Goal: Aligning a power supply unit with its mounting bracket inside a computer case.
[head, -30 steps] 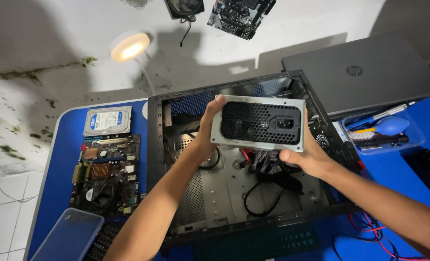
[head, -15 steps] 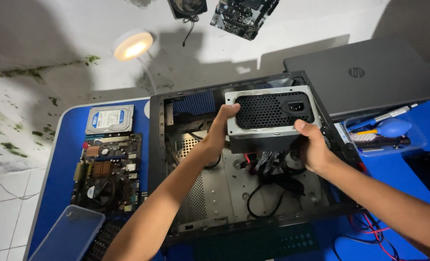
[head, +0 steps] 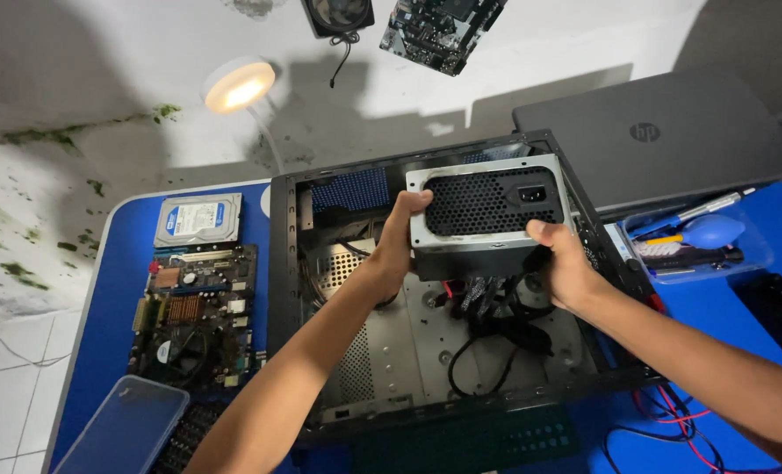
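Observation:
A grey metal power supply unit (head: 487, 204) with a black mesh face and a socket hangs over the far right corner of an open black computer case (head: 290, 290). My left hand (head: 397, 239) grips its left edge, and my right hand (head: 559, 263) holds its lower right corner. A bundle of black cables (head: 496, 303) trails from its underside onto the case floor.
A motherboard (head: 193, 316) and a hard drive (head: 198, 219) lie on the blue table left of the case. A closed grey laptop (head: 663, 136) sits at the back right, a clear tray of tools (head: 698, 241) beside it. A round lamp (head: 239, 86) glows behind.
Both hands have carried the power supply away from me, from above the case's middle toward its far right corner.

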